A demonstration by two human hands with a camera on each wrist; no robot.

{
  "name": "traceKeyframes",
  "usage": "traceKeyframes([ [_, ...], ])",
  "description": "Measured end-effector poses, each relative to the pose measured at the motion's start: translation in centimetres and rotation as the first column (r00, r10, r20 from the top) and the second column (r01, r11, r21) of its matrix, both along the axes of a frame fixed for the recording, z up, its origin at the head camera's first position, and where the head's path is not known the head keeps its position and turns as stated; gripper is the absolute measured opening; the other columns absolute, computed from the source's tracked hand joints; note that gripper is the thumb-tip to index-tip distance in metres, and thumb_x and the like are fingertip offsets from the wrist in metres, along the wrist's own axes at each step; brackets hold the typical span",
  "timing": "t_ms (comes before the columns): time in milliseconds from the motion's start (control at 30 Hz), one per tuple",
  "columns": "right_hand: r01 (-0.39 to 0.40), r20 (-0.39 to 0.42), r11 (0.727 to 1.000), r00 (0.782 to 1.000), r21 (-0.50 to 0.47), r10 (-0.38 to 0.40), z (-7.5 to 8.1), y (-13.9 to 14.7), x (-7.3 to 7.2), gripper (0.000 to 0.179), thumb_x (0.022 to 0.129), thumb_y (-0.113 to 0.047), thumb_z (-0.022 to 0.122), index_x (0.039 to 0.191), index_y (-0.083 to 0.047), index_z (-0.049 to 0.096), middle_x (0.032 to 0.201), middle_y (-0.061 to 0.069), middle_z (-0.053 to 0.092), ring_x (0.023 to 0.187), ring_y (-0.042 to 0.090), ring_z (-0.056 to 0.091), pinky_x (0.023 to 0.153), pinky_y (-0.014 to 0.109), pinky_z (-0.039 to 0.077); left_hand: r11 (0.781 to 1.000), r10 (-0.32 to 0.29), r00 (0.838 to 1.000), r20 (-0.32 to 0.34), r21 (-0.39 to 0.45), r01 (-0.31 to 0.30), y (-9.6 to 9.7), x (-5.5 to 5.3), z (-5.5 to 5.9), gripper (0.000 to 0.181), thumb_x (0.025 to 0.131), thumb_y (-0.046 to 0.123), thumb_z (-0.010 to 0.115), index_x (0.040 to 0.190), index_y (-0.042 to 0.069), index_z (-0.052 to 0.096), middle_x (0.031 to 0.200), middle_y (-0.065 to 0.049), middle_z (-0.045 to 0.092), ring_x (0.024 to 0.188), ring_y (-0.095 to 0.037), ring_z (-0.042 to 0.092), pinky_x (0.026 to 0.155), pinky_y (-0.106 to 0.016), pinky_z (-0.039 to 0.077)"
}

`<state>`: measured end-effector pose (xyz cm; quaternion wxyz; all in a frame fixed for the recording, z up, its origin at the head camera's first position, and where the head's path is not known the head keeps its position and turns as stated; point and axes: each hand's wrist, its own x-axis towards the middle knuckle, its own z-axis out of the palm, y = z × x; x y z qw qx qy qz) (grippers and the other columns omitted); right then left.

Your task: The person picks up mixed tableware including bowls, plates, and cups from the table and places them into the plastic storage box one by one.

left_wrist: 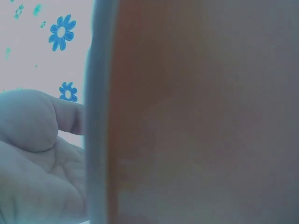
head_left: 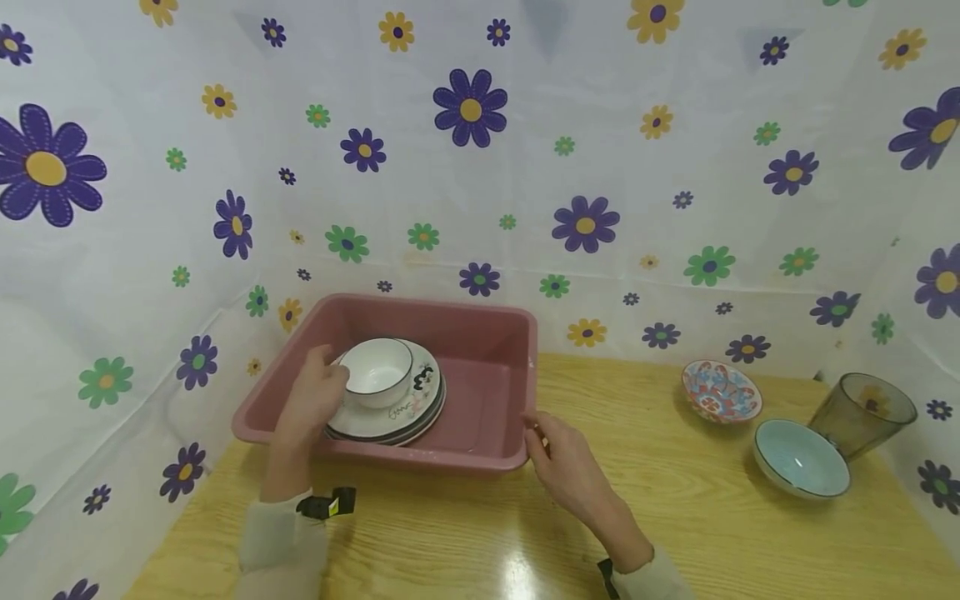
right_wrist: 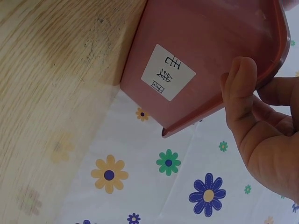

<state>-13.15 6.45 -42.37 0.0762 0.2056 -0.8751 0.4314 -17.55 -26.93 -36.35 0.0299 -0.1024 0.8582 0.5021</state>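
Note:
A pink plastic basin stands on the wooden table, with a small stack of plates inside on its left. On top of the plates is a white bowl with a dark rim. My left hand reaches over the basin's front rim and grips the bowl's left edge; its fingertips are partly hidden. In the left wrist view, a blurred basin wall covers most of that hand. My right hand pinches the basin's right rim near the front corner, thumb and fingers on either side.
To the right on the table stand a red-and-blue patterned bowl, a pale blue bowl and a brownish clear cup. A white flowered sheet walls the back and sides. The basin carries a white label.

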Motion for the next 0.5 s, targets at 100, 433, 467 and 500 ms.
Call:
traceKeyframes([
  [100,-0.001,-0.006,1.0,1.0,0.003,0.001,-0.1,0.0,0.0,0.026,0.099,-0.002,0.054,0.124,0.003,0.063,0.099,0.014,0.07,0.07,0.006,0.055,0.054,0.02,0.046,1.0,-0.004,1.0,-0.013,-0.019,0.004,0.6,0.5,0.3,0.063,0.103,0.021,0.028,0.157,-0.001,0.004,0.162,-0.026,0.014,0.148,-0.042,0.016,0.119,-0.058,0.016],
  [433,0.02,0.005,1.0,1.0,0.018,-0.02,0.0,0.1,0.0,0.027,0.101,-0.006,0.054,0.125,-0.001,0.063,0.097,0.003,0.069,0.07,0.006,0.055,0.056,0.021,0.048,1.0,0.023,0.993,-0.118,0.018,-0.021,1.8,1.5,0.6,0.055,0.105,0.021,0.036,0.156,0.006,0.022,0.153,-0.022,0.038,0.142,-0.04,0.033,0.117,-0.055,0.027],
  [467,0.023,0.007,1.0,1.0,0.02,-0.023,0.1,0.1,0.0,0.027,0.101,-0.006,0.054,0.125,-0.001,0.063,0.097,0.003,0.069,0.07,0.006,0.056,0.056,0.021,0.048,0.999,0.029,0.991,-0.128,0.019,-0.027,1.9,1.6,0.8,0.054,0.105,0.022,0.037,0.155,0.006,0.023,0.152,-0.021,0.039,0.142,-0.04,0.033,0.116,-0.055,0.028],
  [500,0.026,0.008,0.999,1.0,0.022,-0.026,0.1,0.2,0.0,0.027,0.1,-0.006,0.054,0.125,-0.001,0.063,0.097,0.004,0.069,0.07,0.006,0.056,0.055,0.021,0.048,0.999,0.034,0.989,-0.141,0.018,-0.032,2.0,1.8,0.9,0.053,0.106,0.022,0.037,0.155,0.006,0.025,0.151,-0.02,0.041,0.142,-0.039,0.034,0.116,-0.055,0.028],
])
